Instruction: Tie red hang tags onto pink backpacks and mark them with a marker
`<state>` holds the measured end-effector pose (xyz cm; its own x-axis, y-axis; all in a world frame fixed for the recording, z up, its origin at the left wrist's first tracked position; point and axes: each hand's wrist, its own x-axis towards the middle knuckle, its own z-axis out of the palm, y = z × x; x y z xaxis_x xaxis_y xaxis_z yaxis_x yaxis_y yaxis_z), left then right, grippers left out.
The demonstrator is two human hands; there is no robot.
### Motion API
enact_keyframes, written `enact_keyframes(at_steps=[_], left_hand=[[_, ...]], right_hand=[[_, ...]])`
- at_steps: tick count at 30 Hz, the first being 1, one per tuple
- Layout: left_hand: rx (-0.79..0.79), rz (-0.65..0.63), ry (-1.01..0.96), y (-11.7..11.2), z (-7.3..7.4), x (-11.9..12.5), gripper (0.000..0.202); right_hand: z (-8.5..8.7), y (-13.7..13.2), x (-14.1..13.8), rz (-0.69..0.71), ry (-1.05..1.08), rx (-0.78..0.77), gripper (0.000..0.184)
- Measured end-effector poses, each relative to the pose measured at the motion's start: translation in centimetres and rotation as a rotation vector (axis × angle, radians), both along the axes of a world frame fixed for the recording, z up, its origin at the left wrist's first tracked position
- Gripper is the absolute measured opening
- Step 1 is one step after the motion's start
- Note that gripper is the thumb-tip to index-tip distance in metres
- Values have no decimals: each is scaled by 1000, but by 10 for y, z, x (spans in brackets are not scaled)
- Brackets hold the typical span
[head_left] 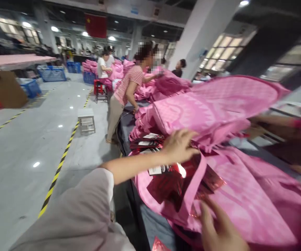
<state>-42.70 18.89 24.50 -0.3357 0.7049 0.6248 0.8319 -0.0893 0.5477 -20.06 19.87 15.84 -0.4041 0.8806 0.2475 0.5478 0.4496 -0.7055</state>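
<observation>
My left hand [180, 146] reaches across a pile of pink bags, blurred, with its fingers bent and apart from the thumb. It is just above a pink strap [196, 181] that arches up from the nearest pink bag [255, 184]; contact with the strap is unclear. Shiny red foil packets [166, 184] with white labels lie on this bag, under the strap. Low in the view, my right hand [221, 226] is close to the strap's lower end, thumb and fingers spread. Another printed pink bag [205, 104] rises behind my left hand.
A co-worker in a striped shirt [133, 82] leans over the dark table [129, 122]. Another person's blurred arm [276, 125] reaches in from the right. A white stool [86, 120] stands on the floor at left, beside yellow-black tape [61, 170]. Blue crates [52, 73] stand farther back.
</observation>
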Motion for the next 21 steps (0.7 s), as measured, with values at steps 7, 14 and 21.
enact_keyframes(at_steps=[7, 14, 21], left_hand=[[-198, -202, -41, 72, -37, -59, 75], [-294, -410, 28, 87, -47, -56, 72], [-205, -331, -13, 114, -55, -48, 49]], right_hand=[[36, 33, -124, -216, -514, 47, 33], [41, 36, -143, -309, -545, 11, 29], [58, -21, -52, -256, -111, -120, 20]])
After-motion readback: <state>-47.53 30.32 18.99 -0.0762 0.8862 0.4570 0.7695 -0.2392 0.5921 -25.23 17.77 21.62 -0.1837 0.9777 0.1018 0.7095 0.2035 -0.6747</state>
